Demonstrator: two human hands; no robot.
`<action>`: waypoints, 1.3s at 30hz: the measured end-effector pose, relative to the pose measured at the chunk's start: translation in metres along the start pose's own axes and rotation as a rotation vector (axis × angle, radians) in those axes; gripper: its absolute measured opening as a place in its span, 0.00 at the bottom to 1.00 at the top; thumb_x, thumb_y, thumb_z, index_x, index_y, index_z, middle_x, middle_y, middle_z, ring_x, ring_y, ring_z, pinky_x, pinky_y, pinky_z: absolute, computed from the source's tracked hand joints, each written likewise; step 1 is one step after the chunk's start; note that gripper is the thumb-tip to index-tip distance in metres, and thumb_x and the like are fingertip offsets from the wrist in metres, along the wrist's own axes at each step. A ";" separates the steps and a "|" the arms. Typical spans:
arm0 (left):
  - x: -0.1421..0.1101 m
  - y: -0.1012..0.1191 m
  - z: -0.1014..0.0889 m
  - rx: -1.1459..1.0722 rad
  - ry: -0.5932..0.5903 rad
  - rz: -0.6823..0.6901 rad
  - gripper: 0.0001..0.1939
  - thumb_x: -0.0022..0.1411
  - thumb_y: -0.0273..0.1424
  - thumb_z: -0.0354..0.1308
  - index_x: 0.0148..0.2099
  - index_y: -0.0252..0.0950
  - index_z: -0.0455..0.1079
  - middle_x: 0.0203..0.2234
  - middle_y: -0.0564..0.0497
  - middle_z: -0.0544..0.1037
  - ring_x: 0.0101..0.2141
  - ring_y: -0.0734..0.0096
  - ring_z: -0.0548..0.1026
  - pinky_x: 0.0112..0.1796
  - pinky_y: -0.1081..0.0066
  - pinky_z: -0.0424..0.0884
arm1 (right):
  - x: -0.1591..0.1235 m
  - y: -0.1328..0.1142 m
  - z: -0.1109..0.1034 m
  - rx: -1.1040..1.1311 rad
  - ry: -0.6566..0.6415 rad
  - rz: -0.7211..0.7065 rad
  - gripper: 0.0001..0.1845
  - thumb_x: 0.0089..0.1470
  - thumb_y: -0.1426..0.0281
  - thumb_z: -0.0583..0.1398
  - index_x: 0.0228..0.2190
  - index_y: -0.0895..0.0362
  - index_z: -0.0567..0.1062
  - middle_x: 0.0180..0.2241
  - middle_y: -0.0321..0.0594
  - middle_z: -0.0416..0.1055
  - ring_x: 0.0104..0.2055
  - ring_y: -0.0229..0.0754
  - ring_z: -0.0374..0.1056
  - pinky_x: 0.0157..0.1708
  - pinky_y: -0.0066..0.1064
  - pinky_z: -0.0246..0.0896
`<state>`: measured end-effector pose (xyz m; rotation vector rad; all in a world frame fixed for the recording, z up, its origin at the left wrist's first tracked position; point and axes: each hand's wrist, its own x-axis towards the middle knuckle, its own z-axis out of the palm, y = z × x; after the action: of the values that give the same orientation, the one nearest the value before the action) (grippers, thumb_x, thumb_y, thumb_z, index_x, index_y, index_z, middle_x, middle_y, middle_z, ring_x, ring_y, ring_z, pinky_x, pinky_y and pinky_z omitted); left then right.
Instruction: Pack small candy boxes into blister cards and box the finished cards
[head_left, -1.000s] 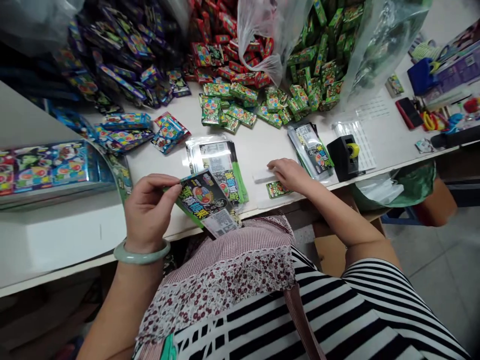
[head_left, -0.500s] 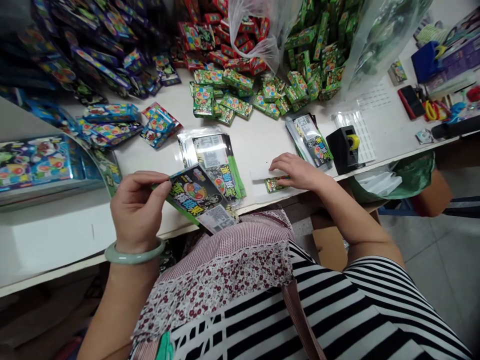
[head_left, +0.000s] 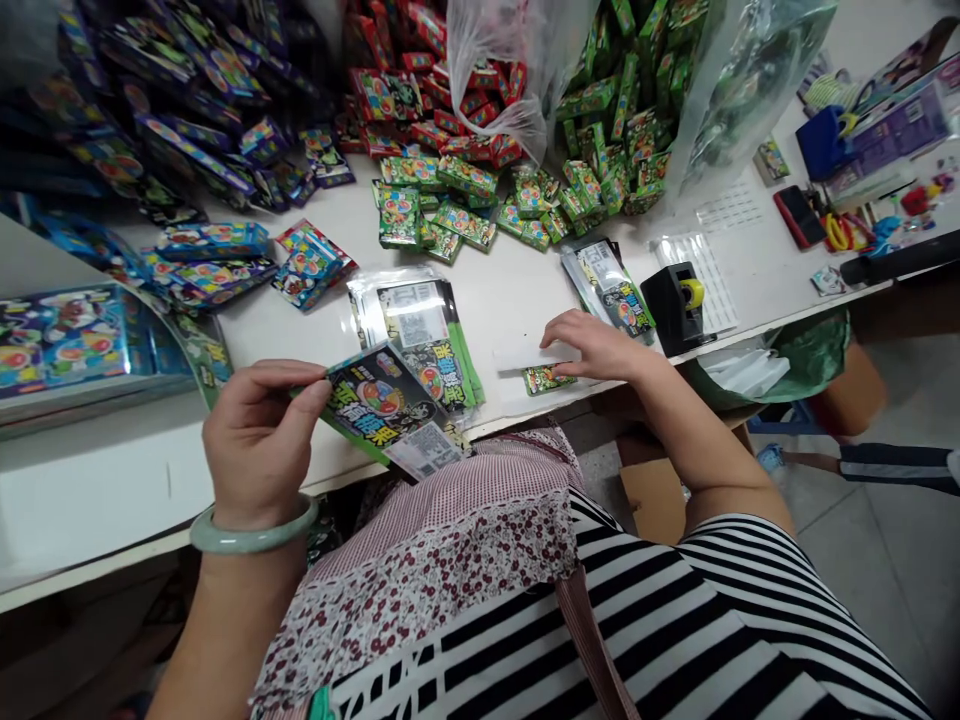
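Observation:
My left hand [head_left: 259, 440], a pale bracelet at its wrist, pinches the corner of a flat black printed candy packet [head_left: 382, 395] between thumb and fingers. The packet tilts over the table's front edge, and its lower end reaches the apron. Beside it lies a stack of similar packets [head_left: 427, 320] in clear plastic. My right hand [head_left: 589, 345] rests at the table edge with fingers apart and lowered. Under its fingertips are a white paper strip [head_left: 517, 356] and a small green printed piece [head_left: 541, 379]; whether that is a card or a box I cannot tell.
Piles of purple [head_left: 202, 110], red [head_left: 427, 90] and green candy boxes [head_left: 600, 130] line the back. More packets [head_left: 607, 285] and a black tape dispenser [head_left: 679, 308] stand right of my right hand. A white tray [head_left: 90, 500] sits at left.
The whole view has shifted slightly, with the table's things moved a little left and down. Both hands keep the same pose; the left still holds the packet. A person's limb shows at far right.

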<state>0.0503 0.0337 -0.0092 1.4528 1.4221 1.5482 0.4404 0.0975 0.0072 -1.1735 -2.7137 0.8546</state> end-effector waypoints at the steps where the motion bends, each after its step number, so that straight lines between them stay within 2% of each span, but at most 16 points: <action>1: 0.001 0.000 0.001 -0.006 -0.004 0.004 0.10 0.48 0.22 0.68 0.34 0.38 0.77 0.31 0.53 0.80 0.34 0.71 0.77 0.35 0.71 0.71 | -0.002 -0.001 0.003 -0.029 -0.033 0.012 0.17 0.53 0.70 0.64 0.45 0.56 0.73 0.49 0.48 0.72 0.53 0.52 0.64 0.54 0.46 0.59; 3: 0.002 0.000 0.003 -0.004 -0.019 0.008 0.10 0.48 0.22 0.68 0.34 0.38 0.77 0.31 0.53 0.80 0.34 0.71 0.77 0.35 0.71 0.71 | -0.001 0.000 0.010 -0.050 -0.033 0.058 0.16 0.54 0.75 0.61 0.46 0.58 0.73 0.50 0.50 0.72 0.54 0.52 0.64 0.55 0.45 0.59; 5: 0.003 0.001 0.004 0.008 -0.030 0.009 0.09 0.48 0.23 0.67 0.34 0.38 0.76 0.30 0.53 0.80 0.33 0.71 0.77 0.34 0.71 0.71 | 0.005 0.005 0.016 -0.011 0.020 0.117 0.16 0.56 0.78 0.57 0.47 0.58 0.72 0.49 0.49 0.73 0.53 0.50 0.66 0.54 0.43 0.60; 8: 0.003 0.005 0.005 0.027 -0.021 0.007 0.08 0.49 0.23 0.67 0.34 0.37 0.76 0.29 0.53 0.80 0.33 0.71 0.76 0.33 0.72 0.71 | 0.019 0.015 0.018 0.087 0.095 0.251 0.16 0.58 0.76 0.55 0.48 0.58 0.71 0.46 0.47 0.76 0.49 0.47 0.70 0.50 0.40 0.62; 11: 0.001 0.007 0.004 0.046 0.000 0.001 0.08 0.48 0.23 0.67 0.33 0.37 0.76 0.29 0.53 0.80 0.32 0.72 0.76 0.33 0.72 0.71 | 0.032 0.022 0.017 0.152 0.108 0.350 0.15 0.57 0.75 0.56 0.46 0.58 0.73 0.45 0.46 0.76 0.46 0.46 0.71 0.46 0.37 0.63; 18: 0.000 0.005 0.002 0.060 0.005 -0.006 0.08 0.49 0.24 0.66 0.34 0.37 0.76 0.30 0.53 0.80 0.33 0.73 0.76 0.34 0.73 0.71 | 0.044 0.030 0.019 0.175 0.166 0.420 0.11 0.52 0.74 0.61 0.40 0.61 0.76 0.40 0.45 0.75 0.41 0.45 0.69 0.43 0.35 0.62; 25: 0.000 0.007 0.005 0.076 -0.022 -0.024 0.07 0.50 0.26 0.66 0.35 0.37 0.75 0.31 0.53 0.79 0.34 0.72 0.76 0.35 0.72 0.71 | 0.046 0.032 0.026 -0.073 0.244 0.391 0.08 0.53 0.73 0.62 0.38 0.57 0.79 0.43 0.47 0.74 0.50 0.53 0.65 0.52 0.43 0.57; 29: 0.002 0.005 0.006 0.094 -0.018 -0.032 0.07 0.49 0.28 0.67 0.34 0.38 0.75 0.30 0.53 0.79 0.33 0.70 0.76 0.35 0.69 0.71 | 0.049 0.024 0.025 -0.102 0.228 0.423 0.09 0.57 0.73 0.59 0.38 0.58 0.78 0.44 0.49 0.72 0.46 0.50 0.67 0.46 0.39 0.60; 33: 0.002 0.000 0.006 0.080 -0.024 -0.017 0.07 0.49 0.28 0.68 0.34 0.39 0.75 0.30 0.53 0.79 0.34 0.68 0.76 0.35 0.68 0.72 | 0.047 0.022 0.024 -0.011 0.242 0.447 0.05 0.56 0.73 0.59 0.34 0.57 0.77 0.43 0.46 0.72 0.39 0.44 0.69 0.42 0.35 0.62; 36: 0.001 0.000 0.008 0.083 -0.045 0.002 0.07 0.52 0.28 0.67 0.35 0.39 0.74 0.31 0.53 0.79 0.34 0.68 0.76 0.35 0.67 0.71 | 0.041 0.031 0.020 0.167 0.319 0.458 0.03 0.54 0.71 0.60 0.31 0.56 0.75 0.37 0.41 0.72 0.37 0.41 0.68 0.42 0.34 0.63; 39: 0.001 0.004 0.012 0.064 -0.076 0.014 0.06 0.54 0.28 0.66 0.35 0.38 0.74 0.31 0.52 0.78 0.34 0.70 0.75 0.35 0.69 0.71 | 0.037 0.031 0.004 0.372 0.424 0.473 0.05 0.55 0.68 0.58 0.30 0.56 0.72 0.31 0.37 0.71 0.35 0.40 0.68 0.39 0.33 0.63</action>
<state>0.0626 0.0375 -0.0073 1.5453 1.4313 1.4516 0.4334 0.1383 -0.0181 -1.6927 -1.8747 0.9628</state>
